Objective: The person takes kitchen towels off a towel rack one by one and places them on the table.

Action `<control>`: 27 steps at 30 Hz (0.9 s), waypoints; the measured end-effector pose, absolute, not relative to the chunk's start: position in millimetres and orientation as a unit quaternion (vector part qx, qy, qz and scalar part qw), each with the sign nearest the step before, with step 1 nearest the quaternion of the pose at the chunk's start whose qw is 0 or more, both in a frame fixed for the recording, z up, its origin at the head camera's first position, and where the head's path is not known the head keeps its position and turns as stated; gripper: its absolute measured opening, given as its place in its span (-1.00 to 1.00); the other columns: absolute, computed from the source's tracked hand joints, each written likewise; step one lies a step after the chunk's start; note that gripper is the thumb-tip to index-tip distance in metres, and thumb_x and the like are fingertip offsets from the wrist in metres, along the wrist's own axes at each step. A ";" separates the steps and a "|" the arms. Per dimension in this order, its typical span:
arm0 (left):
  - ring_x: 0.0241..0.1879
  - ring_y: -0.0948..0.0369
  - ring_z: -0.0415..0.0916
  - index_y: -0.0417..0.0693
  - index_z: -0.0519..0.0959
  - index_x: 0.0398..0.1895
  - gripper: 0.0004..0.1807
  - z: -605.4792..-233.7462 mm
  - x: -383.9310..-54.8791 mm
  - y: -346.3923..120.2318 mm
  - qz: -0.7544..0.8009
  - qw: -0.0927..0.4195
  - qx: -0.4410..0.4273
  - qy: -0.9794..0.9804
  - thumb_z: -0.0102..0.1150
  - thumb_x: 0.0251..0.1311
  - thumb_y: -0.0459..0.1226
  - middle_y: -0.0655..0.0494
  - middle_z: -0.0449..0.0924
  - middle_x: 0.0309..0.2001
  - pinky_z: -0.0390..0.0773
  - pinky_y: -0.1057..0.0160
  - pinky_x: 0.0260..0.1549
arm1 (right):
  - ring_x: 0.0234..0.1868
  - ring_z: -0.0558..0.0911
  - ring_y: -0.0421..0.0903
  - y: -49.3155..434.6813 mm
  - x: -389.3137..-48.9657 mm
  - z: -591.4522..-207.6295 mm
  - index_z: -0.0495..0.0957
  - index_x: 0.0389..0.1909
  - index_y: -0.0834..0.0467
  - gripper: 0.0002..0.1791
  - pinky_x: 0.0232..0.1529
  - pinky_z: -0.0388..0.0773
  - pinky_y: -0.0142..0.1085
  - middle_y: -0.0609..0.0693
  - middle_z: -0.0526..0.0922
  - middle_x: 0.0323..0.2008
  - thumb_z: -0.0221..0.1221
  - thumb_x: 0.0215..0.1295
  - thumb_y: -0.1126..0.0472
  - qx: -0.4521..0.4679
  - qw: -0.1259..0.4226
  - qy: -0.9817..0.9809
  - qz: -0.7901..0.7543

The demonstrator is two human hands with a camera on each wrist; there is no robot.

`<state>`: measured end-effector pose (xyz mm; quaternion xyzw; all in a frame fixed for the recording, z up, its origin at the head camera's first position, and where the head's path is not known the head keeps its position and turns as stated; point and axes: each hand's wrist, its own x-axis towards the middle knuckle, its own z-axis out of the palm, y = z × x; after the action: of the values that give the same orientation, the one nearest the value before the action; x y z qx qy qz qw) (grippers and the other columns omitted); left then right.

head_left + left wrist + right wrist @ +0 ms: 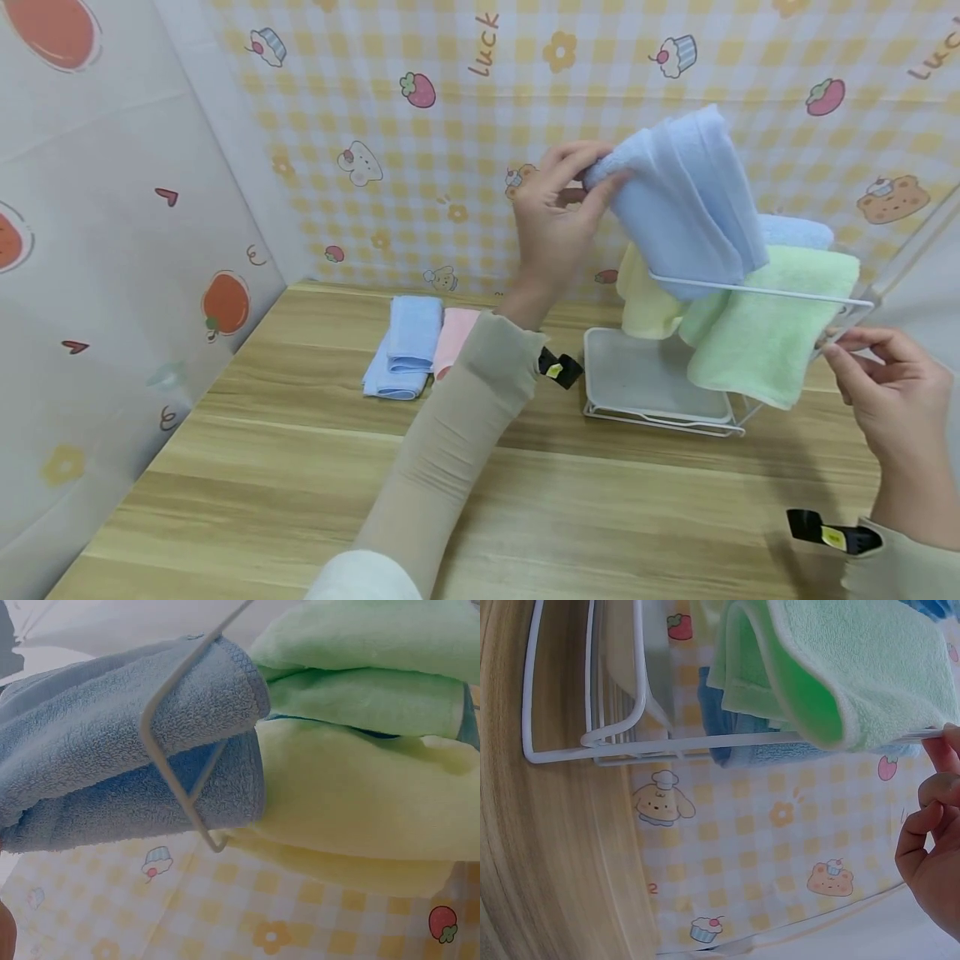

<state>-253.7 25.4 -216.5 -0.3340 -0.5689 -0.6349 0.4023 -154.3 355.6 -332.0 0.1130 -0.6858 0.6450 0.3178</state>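
Note:
My left hand [558, 208] pinches the upper left corner of a folded blue towel [675, 192] between thumb and fingers. The towel's lower end dips into the white wire rack [761, 289], beside its top bar. A yellow towel [645, 300], a light green towel [795, 325] and another blue towel [798, 231] hang on the rack. At the rack's right side, my right hand [896, 392] pinches the frame; the right wrist view shows its fingers at the wire's end. In the left wrist view, only a sliver of the left hand [6, 930] shows.
A grey tray [637, 375] forms the rack's base on the wooden table [285, 467]. To the left lie folded blue towels [415, 329] and a pink towel [453, 333], partly hidden by the left arm. A patterned cloth wall [420, 167] stands close behind.

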 end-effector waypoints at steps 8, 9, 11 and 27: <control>-0.28 0.37 0.43 -0.50 0.65 -0.15 -0.74 -219.6 -250.6 6.2 -0.679 0.401 -0.286 -0.544 0.38 0.09 -0.49 -0.27 0.59 -0.14 0.68 0.26 -0.37 | -0.76 0.23 -0.23 356.9 -154.4 -333.1 0.59 -0.24 0.32 -0.82 -0.69 -0.05 -0.35 -0.07 0.63 -0.39 0.11 0.28 0.60 0.150 0.314 -0.675 0.650; -0.29 0.38 0.44 -0.50 0.64 -0.15 -0.74 -220.8 -250.7 4.1 -0.681 0.401 -0.283 -0.543 0.38 0.10 -0.49 -0.28 0.58 -0.14 0.68 0.25 -0.37 | -0.76 0.24 -0.23 357.1 -154.5 -333.4 0.59 -0.24 0.32 -0.82 -0.70 -0.06 -0.35 -0.07 0.62 -0.40 0.11 0.28 0.59 0.153 0.313 -0.674 0.651; -0.30 0.39 0.44 -0.51 0.63 -0.14 -0.74 -223.6 -250.9 -0.2 -0.688 0.402 -0.278 -0.537 0.37 0.11 -0.50 -0.29 0.58 -0.13 0.67 0.26 -0.37 | -0.76 0.24 -0.23 357.3 -154.7 -333.7 0.58 -0.23 0.31 -0.82 -0.70 -0.06 -0.34 -0.07 0.61 -0.40 0.11 0.28 0.59 0.155 0.313 -0.678 0.647; -0.35 0.33 0.45 -0.55 0.62 -0.20 -0.77 -237.6 -255.2 -34.8 -0.696 0.422 -0.254 -0.522 0.37 0.09 -0.53 -0.34 0.57 -0.20 0.62 0.41 -0.42 | -0.73 0.24 -0.24 355.5 -154.4 -334.9 0.59 -0.22 0.22 -0.75 -0.68 -0.08 -0.32 -0.12 0.62 -0.36 0.08 0.31 0.59 0.129 0.318 -0.701 0.625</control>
<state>-255.2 -34.8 -237.6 -0.2539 -0.5221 -0.6962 0.4222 -154.4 355.5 -334.9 0.1287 -0.7013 0.6247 0.3183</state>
